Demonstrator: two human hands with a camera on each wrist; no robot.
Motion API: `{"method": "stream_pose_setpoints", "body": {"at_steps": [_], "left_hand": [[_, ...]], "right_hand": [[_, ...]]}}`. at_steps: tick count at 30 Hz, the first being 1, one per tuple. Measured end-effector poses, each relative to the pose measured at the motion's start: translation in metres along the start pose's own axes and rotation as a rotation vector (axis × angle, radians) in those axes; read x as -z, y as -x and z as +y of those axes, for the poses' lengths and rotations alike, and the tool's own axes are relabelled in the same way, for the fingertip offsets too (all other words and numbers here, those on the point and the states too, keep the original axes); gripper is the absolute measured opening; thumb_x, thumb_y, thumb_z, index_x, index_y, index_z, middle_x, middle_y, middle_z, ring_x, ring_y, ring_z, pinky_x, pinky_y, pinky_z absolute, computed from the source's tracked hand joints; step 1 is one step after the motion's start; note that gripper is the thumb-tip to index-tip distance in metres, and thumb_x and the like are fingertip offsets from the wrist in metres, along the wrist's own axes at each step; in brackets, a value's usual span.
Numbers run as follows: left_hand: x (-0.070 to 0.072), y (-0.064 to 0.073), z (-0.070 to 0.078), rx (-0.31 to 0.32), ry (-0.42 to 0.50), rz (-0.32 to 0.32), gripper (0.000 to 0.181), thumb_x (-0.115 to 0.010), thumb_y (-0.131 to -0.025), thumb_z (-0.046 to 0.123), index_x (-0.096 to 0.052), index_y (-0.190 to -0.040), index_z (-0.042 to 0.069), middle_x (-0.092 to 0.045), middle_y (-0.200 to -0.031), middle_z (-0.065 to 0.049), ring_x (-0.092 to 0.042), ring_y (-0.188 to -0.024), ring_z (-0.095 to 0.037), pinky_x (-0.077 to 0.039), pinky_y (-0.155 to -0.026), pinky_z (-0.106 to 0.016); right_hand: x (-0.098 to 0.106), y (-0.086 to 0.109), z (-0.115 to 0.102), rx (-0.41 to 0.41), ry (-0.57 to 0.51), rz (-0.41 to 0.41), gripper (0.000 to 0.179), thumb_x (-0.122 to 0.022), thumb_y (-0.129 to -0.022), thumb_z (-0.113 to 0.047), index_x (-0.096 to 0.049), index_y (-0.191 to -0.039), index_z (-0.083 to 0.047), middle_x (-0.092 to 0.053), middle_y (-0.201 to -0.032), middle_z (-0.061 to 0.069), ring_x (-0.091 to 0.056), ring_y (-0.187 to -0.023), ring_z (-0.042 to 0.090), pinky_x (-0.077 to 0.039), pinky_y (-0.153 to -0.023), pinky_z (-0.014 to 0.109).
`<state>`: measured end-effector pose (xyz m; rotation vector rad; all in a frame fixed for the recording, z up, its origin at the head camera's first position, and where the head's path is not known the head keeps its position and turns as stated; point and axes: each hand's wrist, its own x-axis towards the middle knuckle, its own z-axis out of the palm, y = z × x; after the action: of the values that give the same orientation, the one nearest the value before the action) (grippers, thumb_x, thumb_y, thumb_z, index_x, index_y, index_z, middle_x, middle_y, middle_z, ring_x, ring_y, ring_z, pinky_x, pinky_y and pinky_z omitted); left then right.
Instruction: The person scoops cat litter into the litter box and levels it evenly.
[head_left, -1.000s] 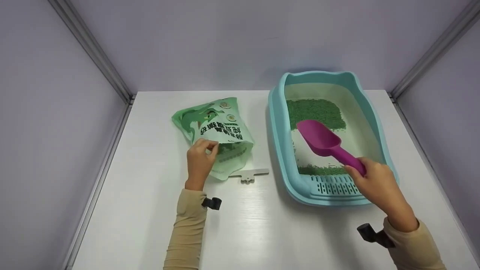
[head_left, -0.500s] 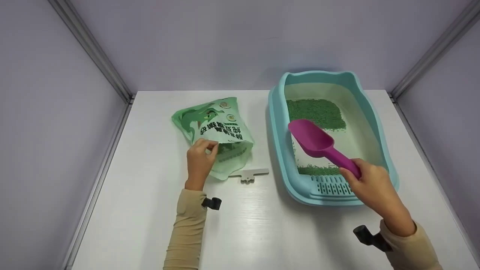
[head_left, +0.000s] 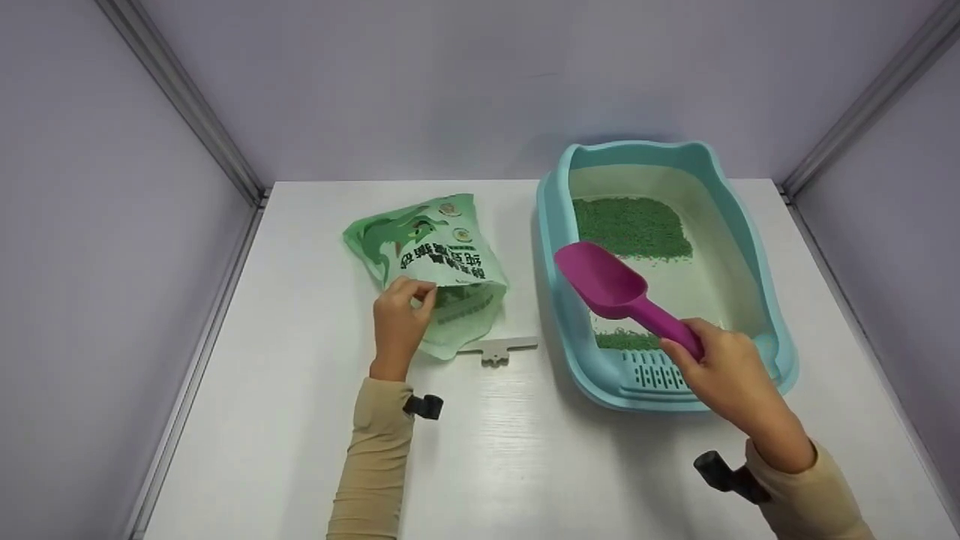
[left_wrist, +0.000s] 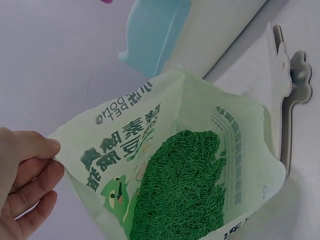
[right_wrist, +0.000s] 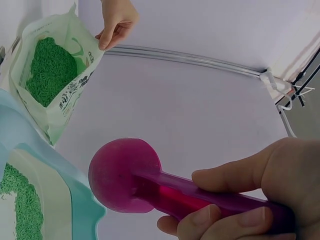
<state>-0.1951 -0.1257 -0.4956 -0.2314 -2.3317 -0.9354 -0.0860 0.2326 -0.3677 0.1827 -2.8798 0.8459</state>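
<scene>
My left hand (head_left: 403, 315) pinches the upper edge of a pale green cat litter bag (head_left: 442, 240), holding its mouth open. Inside the bag, green litter pellets (left_wrist: 182, 185) show in the left wrist view. My right hand (head_left: 727, 375) grips the handle of a magenta litter scoop (head_left: 604, 281). In the head view its bowl overlaps the left rim of the blue litter box (head_left: 556, 247) and looks bare inside. Green pellets (head_left: 634, 225) cover the box's far part, and a thinner strip (head_left: 626, 341) lies near its slotted front step.
A grey wide-jawed clip (head_left: 496, 349) lies on the white table (head_left: 480, 457) by the bag's mouth, between bag and litter box. Pale wall panels (head_left: 450, 90) stand behind and at both sides.
My right hand has moved left with the scoop, from over the litter box's middle to its left rim. The left hand and bag have stayed put.
</scene>
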Motion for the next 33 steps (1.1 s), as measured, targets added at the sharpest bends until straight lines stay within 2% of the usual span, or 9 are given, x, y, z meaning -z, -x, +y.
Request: {"method": "stream_pose_setpoints", "body": {"at_steps": [9,17,25,33], "left_hand": [[0.000,0.000,-0.001,-0.020,0.009,0.015,0.004,-0.070,-0.084,0.004,-0.073,-0.082,0.004,-0.066,-0.074,-0.011,-0.067,-0.067,-0.021,-0.057,-0.063,-0.033],[0.000,0.000,-0.002,-0.027,0.008,0.024,0.005,-0.070,-0.084,0.004,-0.073,-0.081,0.003,-0.067,-0.074,-0.011,-0.067,-0.067,-0.021,-0.057,-0.063,-0.034],[0.000,-0.001,-0.002,-0.023,0.004,0.015,0.004,-0.070,-0.084,0.004,-0.073,-0.081,0.003,-0.067,-0.075,-0.011,-0.067,-0.067,-0.021,-0.057,-0.064,-0.034],[0.001,-0.002,0.000,-0.015,0.007,-0.001,0.005,-0.070,-0.084,0.005,-0.074,-0.081,0.003,-0.068,-0.076,-0.011,-0.067,-0.068,-0.022,-0.057,-0.065,-0.035]], "right_hand": [[-0.006,0.000,-0.006,-0.006,-0.015,-0.044,0.018,-0.067,-0.088,-0.010,-0.067,-0.100,0.004,-0.053,-0.061,0.004,-0.038,-0.051,0.005,-0.030,-0.046,0.018],[-0.014,-0.002,-0.011,0.015,-0.007,-0.049,0.017,-0.067,-0.088,-0.010,-0.067,-0.098,0.004,-0.054,-0.061,0.005,-0.040,-0.052,0.007,-0.031,-0.047,0.018],[-0.024,-0.006,-0.017,0.008,-0.027,-0.108,0.018,-0.066,-0.089,-0.010,-0.066,-0.100,0.004,-0.057,-0.063,0.006,-0.043,-0.054,0.010,-0.034,-0.050,0.019],[-0.035,-0.008,-0.023,0.037,-0.031,-0.114,0.017,-0.068,-0.087,-0.010,-0.067,-0.096,0.004,-0.055,-0.061,0.006,-0.041,-0.055,0.011,-0.032,-0.052,0.020]]}}
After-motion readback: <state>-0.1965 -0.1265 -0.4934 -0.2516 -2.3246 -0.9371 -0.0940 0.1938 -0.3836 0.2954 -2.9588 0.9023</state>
